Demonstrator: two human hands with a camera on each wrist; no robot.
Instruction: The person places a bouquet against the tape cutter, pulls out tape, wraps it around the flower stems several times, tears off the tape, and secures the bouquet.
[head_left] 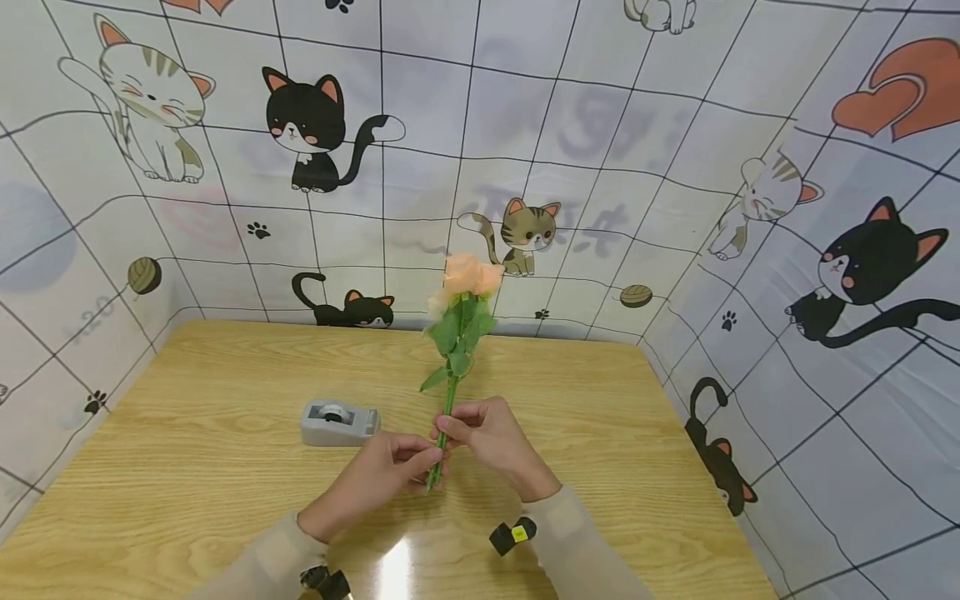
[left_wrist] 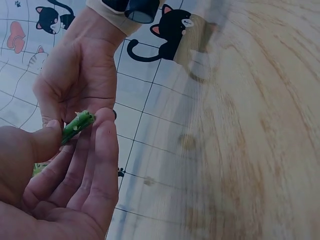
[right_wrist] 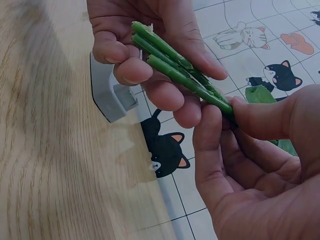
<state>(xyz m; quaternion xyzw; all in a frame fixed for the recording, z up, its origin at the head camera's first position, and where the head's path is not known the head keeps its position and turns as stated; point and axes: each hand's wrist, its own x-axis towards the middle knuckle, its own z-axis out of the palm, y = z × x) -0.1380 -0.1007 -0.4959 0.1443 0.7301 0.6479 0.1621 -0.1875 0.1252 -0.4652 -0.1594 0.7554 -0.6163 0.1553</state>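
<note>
A small bunch of peach roses (head_left: 462, 279) with green leaves (head_left: 459, 337) stands tilted between my two hands in the head view. My right hand (head_left: 491, 437) pinches the green stems between thumb and fingers, below the leaves. Lower down, near the cut ends, my left hand (head_left: 386, 467) holds the same stems with its thumb and fingers. Three stem ends (right_wrist: 175, 75) lie side by side in the right wrist view, with the left fingers under them. The left wrist view shows the stem tips (left_wrist: 79, 124) beside the left thumb.
A grey tape dispenser (head_left: 341, 427) with a roll in it sits on the wooden table (head_left: 225, 467), left of the stems. Cloth printed with cats (head_left: 307, 125) and grid lines hangs behind the table and along its sides.
</note>
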